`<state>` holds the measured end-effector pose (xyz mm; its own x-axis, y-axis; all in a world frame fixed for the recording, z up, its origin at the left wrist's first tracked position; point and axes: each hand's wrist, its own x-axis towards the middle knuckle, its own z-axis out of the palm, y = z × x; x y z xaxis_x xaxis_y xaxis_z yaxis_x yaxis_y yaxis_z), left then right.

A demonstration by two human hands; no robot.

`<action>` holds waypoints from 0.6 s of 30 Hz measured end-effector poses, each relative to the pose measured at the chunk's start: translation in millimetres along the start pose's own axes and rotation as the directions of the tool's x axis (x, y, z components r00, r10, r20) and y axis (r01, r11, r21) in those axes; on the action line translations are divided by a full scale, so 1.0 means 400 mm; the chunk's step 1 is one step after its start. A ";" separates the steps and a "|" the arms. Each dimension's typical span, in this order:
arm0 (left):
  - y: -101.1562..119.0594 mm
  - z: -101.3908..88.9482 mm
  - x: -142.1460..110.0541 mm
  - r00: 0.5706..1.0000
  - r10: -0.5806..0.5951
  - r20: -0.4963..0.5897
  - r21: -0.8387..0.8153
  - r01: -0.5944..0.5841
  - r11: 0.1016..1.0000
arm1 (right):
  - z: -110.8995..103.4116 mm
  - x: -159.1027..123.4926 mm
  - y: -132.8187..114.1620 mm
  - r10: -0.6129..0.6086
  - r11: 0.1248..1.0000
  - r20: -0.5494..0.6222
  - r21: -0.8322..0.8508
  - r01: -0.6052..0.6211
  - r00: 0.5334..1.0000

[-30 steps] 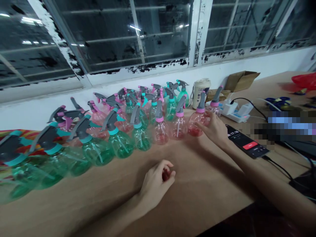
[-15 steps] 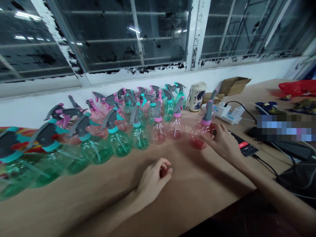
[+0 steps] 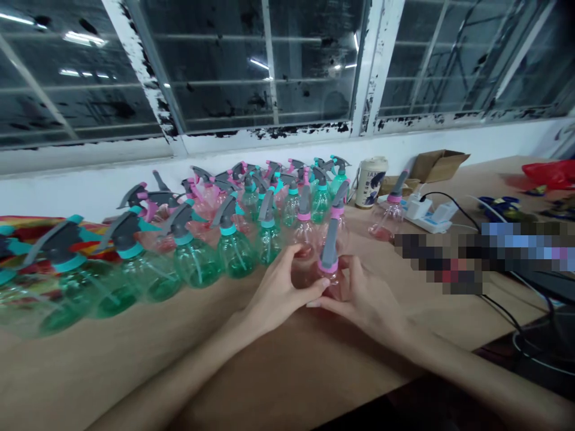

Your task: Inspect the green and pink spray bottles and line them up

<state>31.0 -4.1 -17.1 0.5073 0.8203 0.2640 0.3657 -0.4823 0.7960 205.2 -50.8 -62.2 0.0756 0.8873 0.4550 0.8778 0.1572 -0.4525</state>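
A clear pink spray bottle [image 3: 330, 266] with a grey trigger head and pink collar stands upright between my two hands, low over the table. My right hand [image 3: 363, 293] grips its right side. My left hand [image 3: 287, 284] curves around its left side, the thumb against the front just below the collar. My hands hide much of the bottle's body. Just behind stand two more pink bottles, one of them a pink spray bottle [image 3: 304, 224]. Left of my hands runs a row of green spray bottles, the nearest being a green spray bottle [image 3: 271, 239].
More pink and green bottles crowd against the wall. A printed cup [image 3: 371, 182], a cardboard box [image 3: 440, 164] and a white power strip [image 3: 429, 218] stand at the back right. Another pink bottle [image 3: 387, 218] stands before the strip. Cables [image 3: 503, 314] trail along the right.
My right hand has brought a pink spray bottle leftward and nearer to me. My left hand has moved up to meet it and now wraps its left side. The view has shifted slightly.
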 end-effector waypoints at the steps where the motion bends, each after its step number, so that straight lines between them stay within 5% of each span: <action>1: 0.003 -0.004 0.000 1.000 0.011 0.004 -0.010 -0.011 1.000 | 0.009 0.002 -0.016 -0.007 0.999 0.025 0.034 0.006 1.000; 5: 0.005 -0.011 -0.001 1.000 -0.016 -0.024 -0.049 0.015 0.999 | 0.046 0.009 -0.075 -0.102 0.993 0.081 0.061 0.098 0.991; 11: -0.004 -0.025 0.005 0.978 0.009 -0.207 -0.091 -0.029 0.995 | 0.106 0.026 -0.131 -0.184 0.966 0.031 0.192 0.175 0.982; 18: -0.048 -0.048 0.027 0.969 0.027 -0.247 -0.060 -0.043 0.997 | 0.135 0.057 -0.048 -0.436 0.842 0.206 0.437 0.316 0.876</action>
<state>14.6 20.1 -19.2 0.3086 0.8576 0.4115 0.2964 -0.4978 0.8151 164.4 -10.3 -84.5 -0.4137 0.7984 0.4374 0.5567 0.6021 -0.5723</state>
